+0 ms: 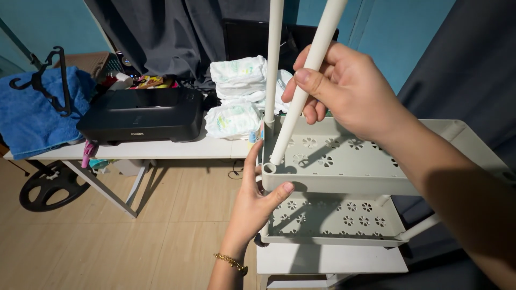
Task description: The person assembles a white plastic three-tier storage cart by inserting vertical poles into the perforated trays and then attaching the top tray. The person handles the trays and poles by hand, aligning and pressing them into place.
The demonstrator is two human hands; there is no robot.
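Observation:
My right hand [344, 86] grips a white plastic pole [301, 96] that slants down to a round socket at the near-left corner of the upper tray [349, 180] of a pale grey tiered cart. The pole's lower end sits at the socket's rim. My left hand [257, 201], with a gold bracelet at the wrist, clasps that same tray corner from below, thumb on the front wall. A second white pole [273, 59] stands upright in the tray's far-left corner. A lower tray [333, 220] with flower-shaped cutouts sits underneath.
A white table [161, 149] at the left carries a black printer [142, 114], stacked diapers [239, 96], a blue towel [32, 113] and a black hanger [51, 80]. Dark curtains hang behind and at the right. The floor is tan tile.

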